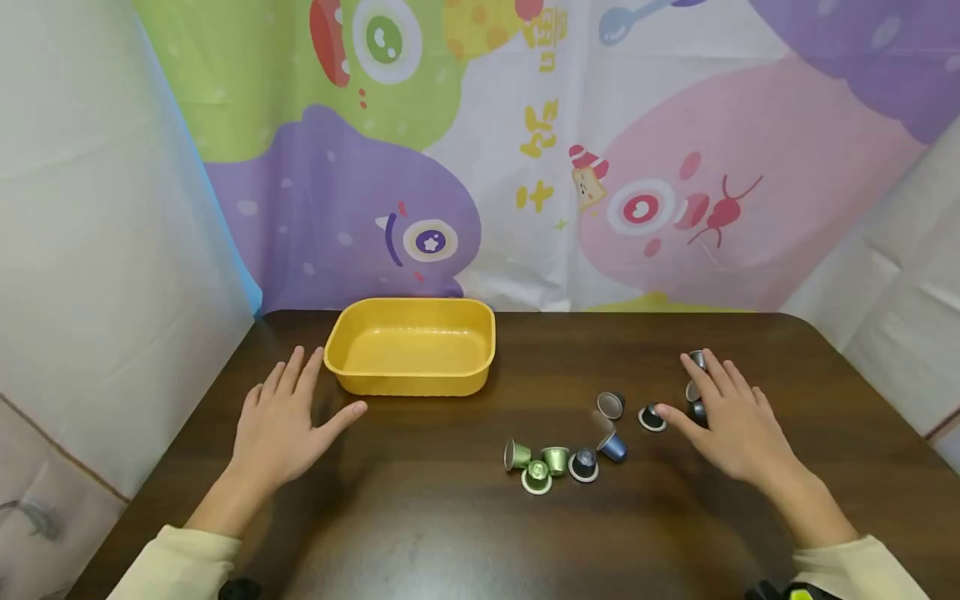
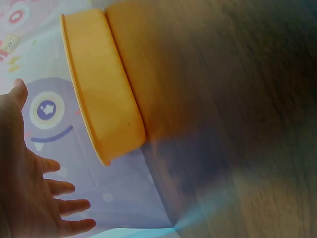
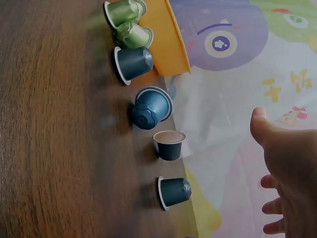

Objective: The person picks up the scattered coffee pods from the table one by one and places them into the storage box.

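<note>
My left hand [image 1: 277,433] is held with its fingers spread beside the left end of a yellow plastic tub [image 1: 412,386]. In the left wrist view that hand [image 2: 29,198] holds nothing. My right hand [image 1: 738,425], fingers also spread, overlaps several dark and silvery coffee capsules in the head view and hides parts of them. Nearest its thumb is a black capsule [image 1: 652,418], standing rim down. To the left lie a grey-rimmed capsule [image 1: 611,406], a blue capsule [image 1: 612,447], a dark capsule [image 1: 584,464] and a cluster of green capsules [image 1: 537,474].
The dark wooden table [image 1: 420,533] has rounded far corners. Behind it hangs a curtain [image 1: 525,250] printed with cartoon monsters, close to the tub's far side. Pale sheets [image 1: 112,208] enclose both sides.
</note>
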{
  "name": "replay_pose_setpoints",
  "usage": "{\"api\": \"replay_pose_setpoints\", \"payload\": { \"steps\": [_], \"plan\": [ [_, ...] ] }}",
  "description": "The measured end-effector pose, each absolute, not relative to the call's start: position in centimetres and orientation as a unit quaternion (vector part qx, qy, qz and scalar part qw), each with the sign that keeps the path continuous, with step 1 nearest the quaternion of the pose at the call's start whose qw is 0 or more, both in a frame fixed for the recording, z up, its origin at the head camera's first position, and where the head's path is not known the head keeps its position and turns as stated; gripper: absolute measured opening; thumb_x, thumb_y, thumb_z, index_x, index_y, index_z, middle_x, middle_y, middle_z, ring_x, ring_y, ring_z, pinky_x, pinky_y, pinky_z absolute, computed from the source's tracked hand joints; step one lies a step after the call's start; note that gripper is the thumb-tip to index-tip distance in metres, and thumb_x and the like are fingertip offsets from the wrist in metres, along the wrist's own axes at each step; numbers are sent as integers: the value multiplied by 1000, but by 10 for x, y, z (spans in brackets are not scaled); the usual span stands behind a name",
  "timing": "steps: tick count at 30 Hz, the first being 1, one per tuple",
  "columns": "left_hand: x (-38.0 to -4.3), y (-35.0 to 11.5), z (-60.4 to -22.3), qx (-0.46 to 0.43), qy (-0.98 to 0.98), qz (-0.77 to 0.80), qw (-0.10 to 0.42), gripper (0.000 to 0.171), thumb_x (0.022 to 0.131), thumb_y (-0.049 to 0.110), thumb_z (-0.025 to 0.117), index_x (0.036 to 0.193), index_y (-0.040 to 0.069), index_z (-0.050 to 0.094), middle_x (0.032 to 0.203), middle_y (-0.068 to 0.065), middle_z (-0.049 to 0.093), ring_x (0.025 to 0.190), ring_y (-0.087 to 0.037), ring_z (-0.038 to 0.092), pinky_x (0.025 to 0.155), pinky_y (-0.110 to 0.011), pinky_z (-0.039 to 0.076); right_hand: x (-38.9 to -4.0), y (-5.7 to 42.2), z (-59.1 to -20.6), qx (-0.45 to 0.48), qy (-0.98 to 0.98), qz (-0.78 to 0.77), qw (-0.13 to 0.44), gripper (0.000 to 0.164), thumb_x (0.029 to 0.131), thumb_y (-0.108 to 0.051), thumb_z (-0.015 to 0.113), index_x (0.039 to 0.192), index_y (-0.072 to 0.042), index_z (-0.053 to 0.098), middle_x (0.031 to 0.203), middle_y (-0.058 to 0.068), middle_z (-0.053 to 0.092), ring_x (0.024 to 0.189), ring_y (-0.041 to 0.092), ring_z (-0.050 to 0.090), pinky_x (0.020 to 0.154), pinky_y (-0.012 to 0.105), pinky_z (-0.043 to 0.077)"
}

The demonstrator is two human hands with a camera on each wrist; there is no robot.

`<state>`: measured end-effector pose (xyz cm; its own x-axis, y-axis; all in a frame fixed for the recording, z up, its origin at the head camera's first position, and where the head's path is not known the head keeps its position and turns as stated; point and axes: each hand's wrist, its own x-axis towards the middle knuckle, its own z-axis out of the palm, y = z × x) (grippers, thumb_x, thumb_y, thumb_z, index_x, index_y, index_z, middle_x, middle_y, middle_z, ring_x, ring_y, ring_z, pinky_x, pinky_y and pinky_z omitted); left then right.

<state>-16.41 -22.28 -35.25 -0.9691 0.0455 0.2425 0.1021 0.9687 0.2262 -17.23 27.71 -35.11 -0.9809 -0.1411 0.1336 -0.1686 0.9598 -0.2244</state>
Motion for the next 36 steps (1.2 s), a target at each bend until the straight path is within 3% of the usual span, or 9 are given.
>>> {"api": "replay_pose_setpoints", "payload": {
  "steps": [7, 13, 24, 29, 36],
  "plan": [
    [-166, -230, -356, -33, -983, -148, 106, 90, 90, 68, 43, 153, 8, 20, 155, -26, 26, 134, -52, 33, 105, -68, 27, -170, 281, -355, 90, -986, 117, 81, 83, 92, -61, 50, 152, -10, 23, 151, 31, 28, 136, 51, 29, 98, 72, 31],
    [-170, -231, -354, -38, -982, -154, 104, 83, 93, 64, 42, 150, 6, 25, 149, -27, 35, 124, -53, 44, 98, -67, 35, -168, 285, -355, 107, -981, 129, 102, 79, 89, -57, 57, 146, -5, 36, 137, 28, 46, 124, 50, 43, 91, 67, 40],
    [-173, -242, -350, -7, -981, -195, 17, 87, 92, 69, 38, 150, 6, 23, 150, -28, 33, 131, -51, 40, 92, -67, 41, -168, 280, -361, 103, -977, 153, 105, 67, 89, -51, 62, 136, -6, 48, 128, 23, 57, 119, 46, 50, 88, 64, 43],
    [-172, -252, -348, 11, -979, -201, 10, 85, 93, 65, 40, 149, 3, 26, 148, -28, 36, 129, -51, 42, 90, -67, 43, -170, 274, -368, 119, -974, 159, 107, 65, 86, -48, 67, 133, -6, 51, 123, 22, 61, 115, 43, 55, 86, 62, 46],
    [-183, -256, -345, 7, -971, -241, 5, 85, 93, 64, 42, 146, -2, 28, 147, -28, 38, 128, -47, 45, 98, -62, 42, -172, 274, -364, 124, -973, 145, 132, 61, 85, -46, 69, 130, -7, 54, 126, 21, 60, 114, 43, 56, 82, 61, 48]
  ]
}}
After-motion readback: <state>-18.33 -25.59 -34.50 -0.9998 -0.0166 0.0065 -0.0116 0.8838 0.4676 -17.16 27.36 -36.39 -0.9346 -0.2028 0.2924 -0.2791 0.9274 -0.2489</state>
